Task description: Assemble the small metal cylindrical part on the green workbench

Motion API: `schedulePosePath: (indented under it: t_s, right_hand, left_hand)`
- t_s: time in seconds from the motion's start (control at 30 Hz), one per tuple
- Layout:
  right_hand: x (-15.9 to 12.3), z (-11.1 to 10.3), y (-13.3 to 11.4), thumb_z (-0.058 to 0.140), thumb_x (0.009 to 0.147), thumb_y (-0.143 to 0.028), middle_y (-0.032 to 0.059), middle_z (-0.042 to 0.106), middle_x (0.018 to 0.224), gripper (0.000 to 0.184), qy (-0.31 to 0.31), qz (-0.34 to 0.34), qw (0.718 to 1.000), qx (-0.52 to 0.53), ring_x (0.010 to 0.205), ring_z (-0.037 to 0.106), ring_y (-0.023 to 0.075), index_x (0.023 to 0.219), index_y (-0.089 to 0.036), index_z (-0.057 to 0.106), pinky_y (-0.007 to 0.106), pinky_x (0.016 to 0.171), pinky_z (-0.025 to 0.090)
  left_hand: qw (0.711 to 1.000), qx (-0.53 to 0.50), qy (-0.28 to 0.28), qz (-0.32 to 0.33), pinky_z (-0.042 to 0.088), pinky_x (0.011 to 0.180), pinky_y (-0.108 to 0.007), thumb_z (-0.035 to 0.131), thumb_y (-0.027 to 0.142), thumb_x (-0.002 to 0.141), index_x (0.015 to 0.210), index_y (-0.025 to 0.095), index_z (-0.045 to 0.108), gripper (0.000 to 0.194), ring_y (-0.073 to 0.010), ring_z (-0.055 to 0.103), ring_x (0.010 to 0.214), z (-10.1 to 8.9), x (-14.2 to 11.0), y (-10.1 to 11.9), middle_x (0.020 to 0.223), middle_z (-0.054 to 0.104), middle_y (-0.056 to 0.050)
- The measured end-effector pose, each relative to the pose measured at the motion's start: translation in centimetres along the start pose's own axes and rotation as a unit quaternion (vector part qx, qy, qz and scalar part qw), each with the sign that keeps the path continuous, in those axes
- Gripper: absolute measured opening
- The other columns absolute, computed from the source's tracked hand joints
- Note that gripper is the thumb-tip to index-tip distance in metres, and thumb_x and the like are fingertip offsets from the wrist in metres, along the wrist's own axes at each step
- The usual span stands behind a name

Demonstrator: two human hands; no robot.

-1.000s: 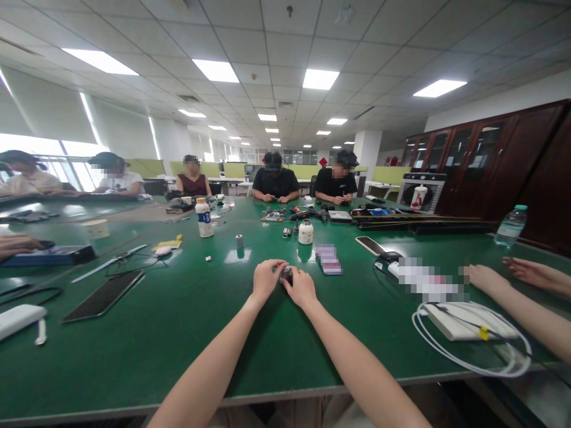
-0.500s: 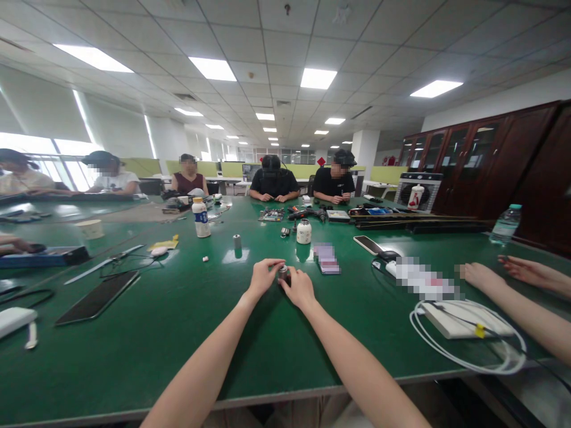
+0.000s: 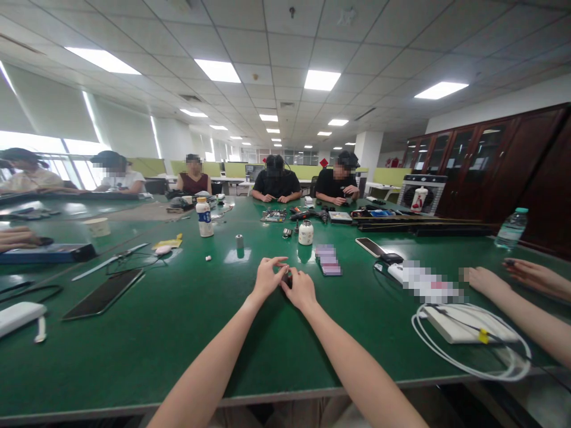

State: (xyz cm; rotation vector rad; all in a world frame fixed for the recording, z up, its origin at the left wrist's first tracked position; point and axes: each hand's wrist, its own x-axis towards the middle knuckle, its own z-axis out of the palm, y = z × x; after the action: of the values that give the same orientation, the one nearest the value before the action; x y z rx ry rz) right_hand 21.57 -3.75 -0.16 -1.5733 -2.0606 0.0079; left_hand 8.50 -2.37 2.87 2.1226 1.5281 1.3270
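Between my hands, close above the green table [image 3: 191, 351], is a small dark metal cylinder [image 3: 288, 278], mostly hidden by my fingers. My right hand [image 3: 301, 289] wraps its thumb and fingers round the side of it. From the left, my left hand [image 3: 269, 278] curls its thumb and forefinger in at the cylinder's top; the exact contact is hard to see. Farther off, a grey cylinder [image 3: 239, 241] stands upright. Beyond my hands is a white jar-like bottle [image 3: 306, 233], with a phone showing a lilac screen [image 3: 329, 260] to the right.
At left lie a dark tablet [image 3: 104, 294] and a metal strip [image 3: 109, 261]; a milk bottle [image 3: 204, 219] stands beyond. At right are a white box with looped cable [image 3: 468, 324], a mouse [image 3: 392, 258] and another person's hands [image 3: 486, 280]. Several people sit round the table.
My left thumb and forefinger have parted slightly and shifted a little at the cylinder's top, and the cylinder is more hidden. The whole view has shifted slightly.
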Motion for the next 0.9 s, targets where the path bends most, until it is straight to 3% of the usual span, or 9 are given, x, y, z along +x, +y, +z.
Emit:
schedulePosePath:
  t_s: [0.1,0.2,0.3,0.4,0.5,0.57,0.67,0.73,0.9]
  right_hand:
    - [-0.1,-0.2,-0.2,0.053,0.091,-0.04,0.012,0.068,0.098,0.032,0.008,-0.001,1.0,-0.018,0.097,0.063,0.0271,0.111,-0.016,0.056,0.035,0.083,0.042]
    - [-0.2,-0.4,-0.4,0.052,0.091,-0.039,0.0169,0.067,0.105,0.036,0.016,-0.02,0.999,-0.046,0.101,0.06,0.03,0.114,-0.013,0.057,0.04,0.087,0.041]
    - [-0.3,-0.4,-0.5,0.05,0.091,-0.037,0.0194,0.065,0.112,0.041,0.014,-0.028,0.998,-0.063,0.104,0.058,0.0303,0.122,-0.01,0.056,0.041,0.091,0.039]
    - [-0.3,-0.4,-0.4,0.051,0.091,-0.037,0.0202,0.066,0.112,0.042,0.002,-0.028,0.997,-0.068,0.105,0.057,0.0309,0.121,-0.008,0.059,0.042,0.091,0.039]
    - [-0.3,-0.4,-0.4,0.05,0.092,-0.038,0.02,0.066,0.111,0.042,-0.001,-0.029,0.997,-0.07,0.104,0.057,0.0311,0.12,-0.008,0.06,0.042,0.09,0.038]
    - [-0.3,-0.5,-0.4,0.049,0.093,-0.038,0.0189,0.067,0.11,0.043,0.004,-0.027,0.997,-0.075,0.103,0.057,0.0303,0.123,-0.009,0.058,0.041,0.089,0.039]
    - [-0.3,-0.5,-0.6,0.048,0.093,-0.038,0.0164,0.067,0.111,0.047,0.017,-0.023,0.997,-0.076,0.101,0.058,0.029,0.133,-0.013,0.05,0.04,0.087,0.039]
    - [-0.3,-0.5,-0.6,0.049,0.093,-0.037,0.0152,0.067,0.112,0.051,0.022,-0.024,0.997,-0.074,0.101,0.059,0.0285,0.139,-0.016,0.044,0.04,0.087,0.039]
    - [-0.4,-0.3,-0.6,0.046,0.095,-0.039,0.0182,0.066,0.109,0.052,0.032,-0.023,0.996,-0.086,0.099,0.059,0.0292,0.137,-0.011,0.045,0.041,0.086,0.039]
  left_hand:
    - [1.0,-0.016,-0.005,-0.016,0.045,0.096,-0.037,0.061,0.023,0.084,0.115,0.024,0.069,0.032,-0.0216,0.063,0.1,0.1,-0.2,0.3,0.089,0.076,-0.003]
    - [1.0,0.003,0.01,0.0,0.043,0.099,-0.04,0.06,0.027,0.087,0.113,0.027,0.07,0.029,-0.0224,0.059,0.109,0.2,-0.3,0.7,0.109,0.073,-0.005]
    - [0.999,0.051,0.005,0.005,0.037,0.101,-0.048,0.063,0.034,0.085,0.099,0.031,0.076,0.019,-0.0284,0.048,0.121,0.4,-0.1,1.3,0.13,0.064,-0.003]
    - [0.994,0.073,-0.051,-0.059,0.037,0.098,-0.051,0.067,0.038,0.081,0.084,0.029,0.079,0.015,-0.0338,0.045,0.123,0.6,0.2,1.8,0.125,0.067,-0.004]
    - [0.989,0.061,-0.09,-0.099,0.039,0.096,-0.049,0.067,0.037,0.081,0.082,0.028,0.078,0.015,-0.0327,0.049,0.119,0.6,0.6,2.0,0.113,0.072,-0.005]
    - [0.994,0.057,-0.055,-0.081,0.039,0.096,-0.047,0.067,0.034,0.082,0.08,0.026,0.077,0.013,-0.0303,0.052,0.117,0.4,0.8,2.0,0.111,0.072,-0.005]
    - [0.995,0.051,0.067,-0.047,0.039,0.097,-0.044,0.061,0.029,0.086,0.084,0.024,0.075,0.015,-0.0258,0.055,0.111,-0.3,0.8,1.8,0.103,0.074,-0.005]
    - [0.993,0.032,0.108,-0.038,0.041,0.097,-0.04,0.056,0.029,0.089,0.086,0.024,0.075,0.019,-0.0234,0.058,0.107,-0.6,0.7,1.5,0.097,0.075,-0.004]
    - [0.999,0.0,0.038,-0.013,0.041,0.1,-0.04,0.065,0.034,0.083,0.087,0.027,0.077,0.014,-0.024,0.054,0.114,-0.2,0.2,0.4,0.106,0.075,-0.002]
